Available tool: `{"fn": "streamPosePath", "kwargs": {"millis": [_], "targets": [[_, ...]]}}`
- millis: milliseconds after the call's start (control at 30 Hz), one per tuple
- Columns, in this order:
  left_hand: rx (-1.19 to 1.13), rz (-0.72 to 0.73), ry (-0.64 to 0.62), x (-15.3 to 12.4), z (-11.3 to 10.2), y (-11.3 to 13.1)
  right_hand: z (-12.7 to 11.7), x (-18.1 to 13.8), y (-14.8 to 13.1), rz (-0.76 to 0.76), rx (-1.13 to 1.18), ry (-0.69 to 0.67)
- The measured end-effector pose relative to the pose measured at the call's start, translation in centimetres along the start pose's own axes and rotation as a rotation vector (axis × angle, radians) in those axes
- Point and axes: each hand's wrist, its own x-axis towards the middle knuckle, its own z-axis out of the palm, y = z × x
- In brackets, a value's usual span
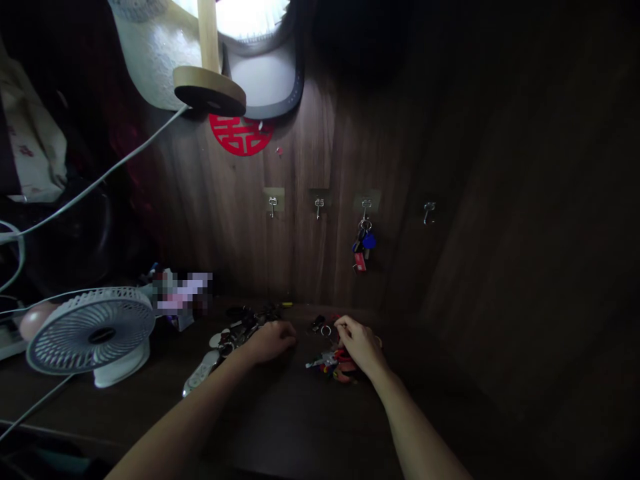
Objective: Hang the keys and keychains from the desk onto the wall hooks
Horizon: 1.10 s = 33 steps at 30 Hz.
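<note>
Where the trinket pile [344, 373] lies partly beneath the right hand [361, 343], its silvery piece [316, 363] points left, long axis roughly sideways. Left hand [274, 339] beside darker clutter [244, 325]. Both hands' fingers curled; cannot tell if gripping. Beyond, keys [361, 260] hang from a wall hook [367, 205].

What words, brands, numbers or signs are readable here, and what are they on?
Nothing reads with certainty.
Red cut-out on the wooden panel: character-like strokes, top hidden.
Red tag on hanging keys: pale marks, too small.
Fan hub: blurred.
Pale cloth: red marks, blurred.
Small items by the right hand: none legible.
</note>
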Motion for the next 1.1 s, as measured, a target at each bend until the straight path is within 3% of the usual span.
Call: {"fn": "streamPosePath", "kwargs": {"millis": [267,433,567,767,967,1100], "targets": [[0.059,-0.108,0.189,4.8,3.8,3.2,-0.9,0.2,0.4,0.141,-0.126,0.004],[0.038,-0.181,0.247,5.5,5.0,4.1,-0.4,0.1,0.4,0.056,-0.149,0.137],[-0.064,-0.176,0.253,5.1,5.0,3.4,0.2,-0.1,-0.3,-0.048,-0.109,0.229],[-0.25,-0.151,0.34,3.3,4.8,2.0,1.0,-0.6,-1.4,-0.153,-0.069,0.256],[-0.854,-0.083,0.413,1.0,4.9,1.5,1.4,-1.1,-2.4,-0.262,0.057,0.246],[-1.036,-0.059,0.373,-0.5,4.8,1.9,1.7,-1.4,-3.0,-0.325,0.148,0.246]]}}
